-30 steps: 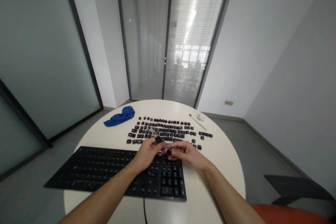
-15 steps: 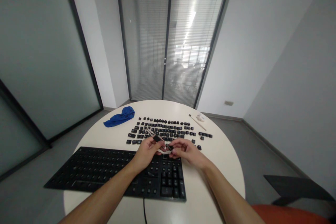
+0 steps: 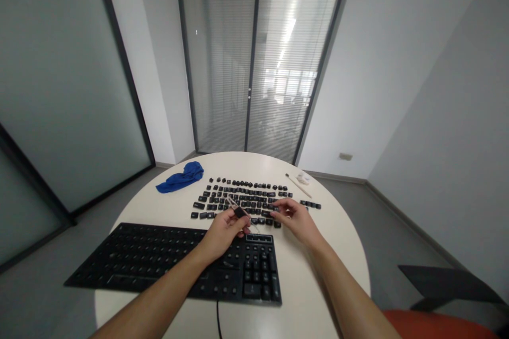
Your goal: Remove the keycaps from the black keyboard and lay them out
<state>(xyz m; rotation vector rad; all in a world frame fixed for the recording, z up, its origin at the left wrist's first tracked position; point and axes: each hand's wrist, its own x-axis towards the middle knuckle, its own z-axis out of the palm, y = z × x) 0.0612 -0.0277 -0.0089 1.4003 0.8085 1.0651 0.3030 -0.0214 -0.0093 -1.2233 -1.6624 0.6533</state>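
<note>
Over the keyboard (image 3: 151,249)'s far edge, the left hand (image 3: 223,232) pinches a keycap puller (image 3: 239,212) — likely light, springy, best held mid-body — while beyond the keyboard the right hand (image 3: 299,222) meets loose keycaps (image 3: 199,205), whether gripping one I cannot tell.

Keycaps (image 3: 247,191) in rows on table (image 3: 334,243). Left of keycaps, toward the back: cloth (image 3: 183,177). Behind their right end: brush (image 3: 299,186). Before them: keyboard (image 3: 159,254), left hand (image 3: 225,230) above, tool (image 3: 240,212) within. At their right front: right hand (image 3: 300,221). Far behind them: blinds (image 3: 218,79).
</note>
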